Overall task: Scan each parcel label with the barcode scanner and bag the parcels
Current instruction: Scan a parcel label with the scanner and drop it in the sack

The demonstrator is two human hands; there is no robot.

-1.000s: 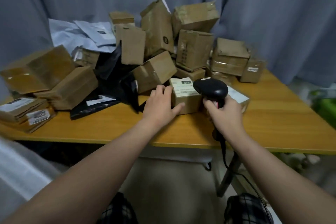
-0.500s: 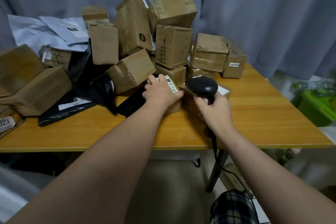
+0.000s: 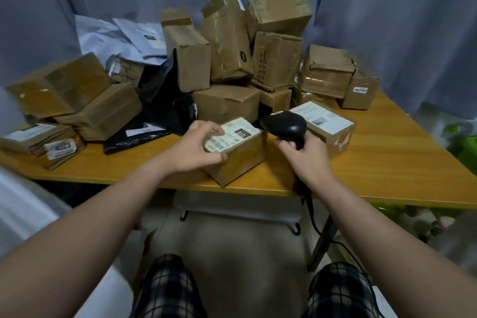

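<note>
**Hands steady a small parcel at the table edge while the scanner hovers beside its label**

Since half a second ago, the small parcel (image 3: 242, 162) has come nearer the front edge of the wooden table (image 3: 387, 157). The left hand (image 3: 192, 147) has slid off the parcel's top to its left end, uncovering the white label (image 3: 232, 134).

Nearest the viewer are two knees in plaid trousers (image 3: 165, 286). Both bare forearms reach forward over them.

The left hand grips the parcel's left end, with the fingers curled over the top edge and the thumb low on the near side. The parcel rests on the table, label up, with one bottom corner pointing at the person. Its long axis runs from near left to far right.

The right hand (image 3: 307, 160) is closed around the handle of the black barcode scanner (image 3: 284, 125). The handle stands roughly upright. The scanner's head points left, at the far right end of the parcel's top. Its cable (image 3: 312, 217) hangs below the table edge.

Just behind the scanner lies a second labelled box (image 3: 325, 121). Farther back is a loose heap of brown cartons (image 3: 232, 59), many of them tilted, with black poly bags (image 3: 165, 100) and white mailers (image 3: 116, 36) to the left. A grey curtain (image 3: 387, 8) fills the background.
</note>
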